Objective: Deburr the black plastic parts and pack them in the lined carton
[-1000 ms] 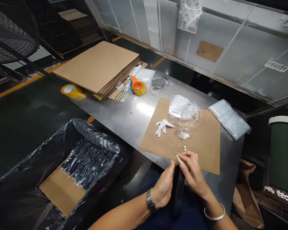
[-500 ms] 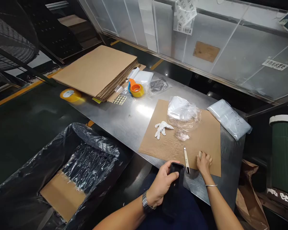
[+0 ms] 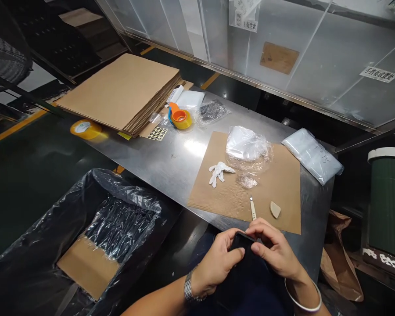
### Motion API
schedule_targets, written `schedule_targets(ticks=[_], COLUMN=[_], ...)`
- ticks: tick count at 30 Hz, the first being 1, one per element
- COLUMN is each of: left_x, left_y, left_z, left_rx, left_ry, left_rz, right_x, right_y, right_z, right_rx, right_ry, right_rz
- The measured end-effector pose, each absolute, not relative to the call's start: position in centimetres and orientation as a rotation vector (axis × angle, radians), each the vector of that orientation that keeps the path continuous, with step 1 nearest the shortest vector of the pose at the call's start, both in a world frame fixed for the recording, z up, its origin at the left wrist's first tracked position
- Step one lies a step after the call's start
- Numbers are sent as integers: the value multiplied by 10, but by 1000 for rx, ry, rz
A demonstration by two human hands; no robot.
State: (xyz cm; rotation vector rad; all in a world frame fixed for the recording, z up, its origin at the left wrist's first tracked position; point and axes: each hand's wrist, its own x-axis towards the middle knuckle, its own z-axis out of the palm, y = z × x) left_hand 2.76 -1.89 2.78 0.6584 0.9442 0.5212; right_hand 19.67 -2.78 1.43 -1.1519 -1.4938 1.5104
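Note:
My left hand [image 3: 222, 259] is closed around a black, hollow, box-shaped plastic part [image 3: 242, 240], its thumb on the near face. At the part's upper right edge, my right hand [image 3: 274, 250] grips with thumb and curled fingers. The lower portion of the part blends into dark clothing. Just beyond the hands, a slim cutter marked with letters [image 3: 253, 208] lies on a cardboard sheet [image 3: 224, 202], partly covered by my right fingers. A beige wedge-shaped pad [image 3: 275, 210] rests to its right. White finger cots or a crumpled glove [image 3: 220, 172] lie farther left.
Clear plastic bags [image 3: 246, 145] lie on the cardboard, and a wrapped packet [image 3: 312, 154] sits at right. A tape dispenser [image 3: 181, 118] stands beside stacked cardboard [image 3: 121, 92] on the metal table [image 3: 151, 162]. A black-lined bin [image 3: 134, 193] is at lower left.
My right hand has left the beige pad on the cardboard and moved left to the black plastic part. My left hand still holds that part. The view has shifted slightly.

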Motion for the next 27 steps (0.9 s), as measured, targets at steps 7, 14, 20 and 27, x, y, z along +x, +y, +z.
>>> schedule_targets(ticks=[7,14,20,27], left_x=[25,22,19,13], left_y=[-25,-28,-26,-35], left_z=[35,33,32,16], left_rx=[674,690,674,214], left_ry=[933,941,937,712], left_rz=[513,494,493,430], right_x=[200,195,193,189], right_y=[-32,-35,-37,-35], right_z=[10,10,7,-24], right_rx=[-1109,-1120,-1134,-1396], right_ry=[-1534,-1494,-1439,-1297], right_rz=[1585,1554,1648,1414])
